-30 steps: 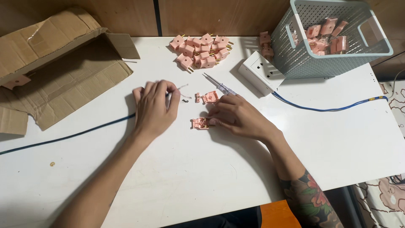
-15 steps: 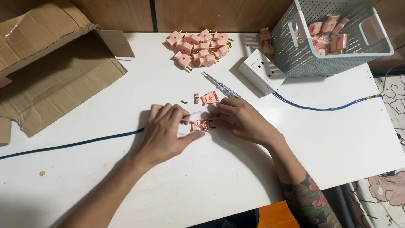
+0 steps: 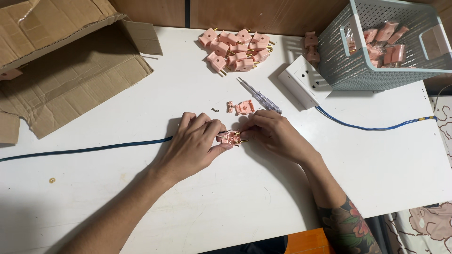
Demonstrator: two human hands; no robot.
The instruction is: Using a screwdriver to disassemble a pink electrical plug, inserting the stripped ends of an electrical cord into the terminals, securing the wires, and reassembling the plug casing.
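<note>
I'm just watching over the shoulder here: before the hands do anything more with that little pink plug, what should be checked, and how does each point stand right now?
1. Both hands on the part: the left hand and the right hand pinch the open pink plug between them. Ok.
2. Cable led in: the blue cable runs under the left hand toward the plug. Whether its wires are seated: cannot tell.
3. Cover within reach: the pink cover piece lies just behind the hands. Ok.
4. Screw at hand: a small dark screw lies on the white table. Ok.
5. Tool near: the screwdriver lies free beside the cover. Ok.
</note>
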